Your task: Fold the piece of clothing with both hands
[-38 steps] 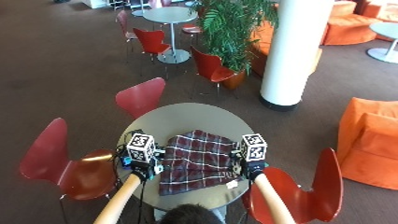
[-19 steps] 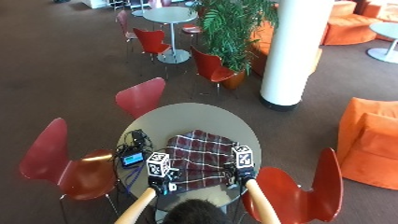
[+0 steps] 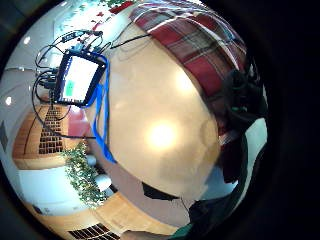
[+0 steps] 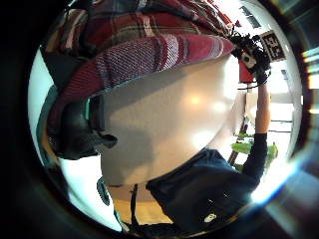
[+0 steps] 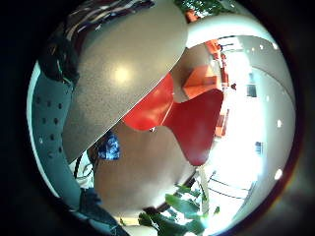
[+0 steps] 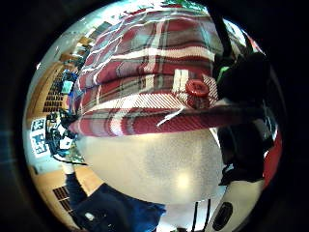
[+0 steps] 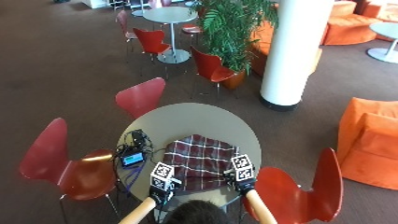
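Note:
A red plaid garment (image 7: 202,161) lies on the round grey table (image 7: 187,119), reaching to its near edge. My left hand (image 7: 163,190) is at the garment's near left corner and my right hand (image 7: 244,183) at its near right corner. In the left thumb side palm view, gloved fingers (image 4: 75,132) pinch the cloth's edge (image 4: 149,55), which hangs just above the tabletop. In the right thumb side palm view, gloved fingers (image 6: 244,82) hold the lifted hem beside a red button (image 6: 197,88).
A small screen device with cables (image 7: 132,158) and a blue strap (image 3: 100,125) sits on the table left of the garment. Red chairs stand at the left (image 7: 68,168), right (image 7: 298,191) and far side (image 7: 142,95). The person's head (image 7: 196,214) shows at the lower edge.
Both hands have come back from the garment's sides to its near edge and now hold its two near corners, with the hem raised off the table.

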A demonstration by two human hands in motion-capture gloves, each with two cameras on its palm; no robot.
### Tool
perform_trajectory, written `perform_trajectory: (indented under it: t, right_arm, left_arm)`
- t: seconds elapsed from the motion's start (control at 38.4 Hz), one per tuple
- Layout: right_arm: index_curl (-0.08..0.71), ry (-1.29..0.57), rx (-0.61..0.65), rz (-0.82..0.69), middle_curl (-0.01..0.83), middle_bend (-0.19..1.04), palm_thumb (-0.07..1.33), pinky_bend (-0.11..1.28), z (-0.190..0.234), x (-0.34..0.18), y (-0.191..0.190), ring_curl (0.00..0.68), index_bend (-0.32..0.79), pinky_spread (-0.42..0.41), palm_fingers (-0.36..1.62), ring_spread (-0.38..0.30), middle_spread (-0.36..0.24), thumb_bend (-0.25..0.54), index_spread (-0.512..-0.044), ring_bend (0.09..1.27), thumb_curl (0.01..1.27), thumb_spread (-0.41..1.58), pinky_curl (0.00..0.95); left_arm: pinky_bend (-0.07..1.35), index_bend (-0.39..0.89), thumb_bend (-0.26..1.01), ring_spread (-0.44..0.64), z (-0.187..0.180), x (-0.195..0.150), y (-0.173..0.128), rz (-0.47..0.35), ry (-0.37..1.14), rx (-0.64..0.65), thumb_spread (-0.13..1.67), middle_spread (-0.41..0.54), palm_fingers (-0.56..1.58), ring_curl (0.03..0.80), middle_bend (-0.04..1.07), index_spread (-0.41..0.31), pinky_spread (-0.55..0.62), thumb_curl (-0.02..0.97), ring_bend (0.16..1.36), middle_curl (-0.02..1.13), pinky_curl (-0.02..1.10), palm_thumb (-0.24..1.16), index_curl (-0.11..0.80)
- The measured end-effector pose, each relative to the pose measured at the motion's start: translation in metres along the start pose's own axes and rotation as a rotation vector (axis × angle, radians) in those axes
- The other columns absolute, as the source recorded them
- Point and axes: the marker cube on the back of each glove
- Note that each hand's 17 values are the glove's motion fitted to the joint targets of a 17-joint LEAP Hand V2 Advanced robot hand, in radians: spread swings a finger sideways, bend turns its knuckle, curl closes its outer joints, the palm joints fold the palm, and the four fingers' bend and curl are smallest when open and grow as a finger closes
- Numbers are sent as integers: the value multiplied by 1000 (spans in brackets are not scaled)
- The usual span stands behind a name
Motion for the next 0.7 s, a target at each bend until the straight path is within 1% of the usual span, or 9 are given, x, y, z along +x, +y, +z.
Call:
perform_trajectory:
  t: [0.08,0.13,0.23,0.31,0.39,0.49,0.6,0.65,0.7]
  right_arm:
    - [331,-2,-37,-48,346,205,926,596,31,0,-8,326,187,-223,1146,-210,-230,159,-346,467,382,1093,340]
    - [346,-2,-62,-83,366,228,936,592,31,-1,-1,346,180,-256,1204,-227,-235,157,-339,474,378,1111,350]
    - [361,7,-135,-165,388,251,953,579,1,-5,29,369,171,-292,1245,-249,-249,151,-330,489,371,1129,358]
    - [367,16,-192,-227,403,265,959,565,-26,-5,45,381,168,-312,1262,-260,-260,140,-329,501,365,1136,357]
    - [373,20,-263,-279,414,279,968,555,-52,0,49,390,168,-325,1277,-269,-265,131,-329,510,360,1141,358]
    - [377,34,-399,-262,427,290,975,552,-81,22,29,398,167,-337,1281,-269,-272,116,-329,514,353,1144,359]
    - [381,-13,-512,-159,438,302,984,549,-95,42,-4,402,165,-344,1276,-274,-274,104,-327,512,349,1152,361]
    - [382,-54,-567,-133,442,306,987,551,-114,42,-7,405,159,-346,1271,-277,-275,98,-327,511,345,1159,363]
    - [375,-97,-611,-118,448,319,990,547,-133,40,-7,408,136,-347,1254,-279,-276,93,-328,514,343,1163,363]
  left_arm:
    - [571,201,115,-209,-8,3,15,30,-3,-55,1033,-219,1166,290,317,-262,-318,377,358,367,378,665,385]
    - [581,197,110,-234,-14,5,25,55,21,-116,1041,-233,1189,300,303,-269,-348,382,352,377,385,683,392]
    - [585,170,95,-283,-37,7,48,102,96,-244,1064,-267,1249,322,314,-282,-388,386,370,395,389,702,397]
    - [577,158,86,-305,-64,5,61,144,145,-288,1088,-286,1265,336,335,-283,-400,387,388,409,390,715,397]
    - [573,146,74,-322,-97,2,65,191,195,-326,1098,-304,1282,351,356,-286,-411,392,416,423,390,724,395]
    - [582,148,51,-335,-143,-5,41,224,263,-403,1046,-317,1292,365,383,-288,-422,421,431,440,393,745,394]
    - [589,150,27,-341,-166,-15,-9,214,283,-510,957,-327,1284,375,407,-289,-426,460,433,455,395,772,395]
    - [593,149,16,-343,-167,-20,-37,176,286,-570,931,-330,1279,379,412,-289,-428,475,436,461,396,782,394]
    - [583,153,2,-346,-166,-24,-59,94,276,-628,904,-331,1268,382,420,-286,-423,489,437,466,395,786,397]
